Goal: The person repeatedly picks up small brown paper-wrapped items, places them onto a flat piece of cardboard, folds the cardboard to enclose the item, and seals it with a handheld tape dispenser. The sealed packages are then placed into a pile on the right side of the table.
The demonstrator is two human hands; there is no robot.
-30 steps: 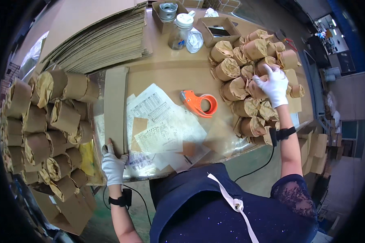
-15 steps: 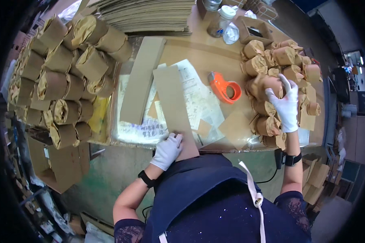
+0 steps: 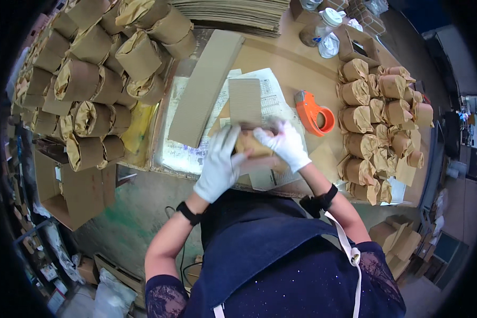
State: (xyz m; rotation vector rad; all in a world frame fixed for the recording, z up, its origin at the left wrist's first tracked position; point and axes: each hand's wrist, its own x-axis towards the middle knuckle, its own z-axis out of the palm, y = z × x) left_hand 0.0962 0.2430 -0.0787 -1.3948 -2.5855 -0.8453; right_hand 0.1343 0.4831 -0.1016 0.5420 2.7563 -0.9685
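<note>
Gloved in white, my left hand (image 3: pixel 219 165) and my right hand (image 3: pixel 287 144) come together over the near middle of the table. Between them is a brown paper-wrapped bundle (image 3: pixel 253 146), gripped from both sides and partly blurred. A corrugated cardboard strip (image 3: pixel 245 99) runs from under the bundle toward the far side; its near end is hidden by the hands. To the left lie longer flat cardboard strips (image 3: pixel 204 90), over printed paper sheets (image 3: pixel 273 87). An orange tape dispenser (image 3: pixel 309 109) lies beyond my right hand.
Wrapped bundles with cardboard bands (image 3: pixel 77 79) are piled high at left. More paper-wrapped bundles (image 3: pixel 356 120) stand in rows at right. Flat cardboard sheets (image 3: pixel 233 13), a lidded jar (image 3: pixel 312 34) and a small box (image 3: pixel 358 45) are at the back. An open carton (image 3: pixel 93 191) sits below left.
My right hand has come from the right-hand rows to the middle with a wrapped bundle. My left hand has left the strip's near end and joined it on the bundle.
</note>
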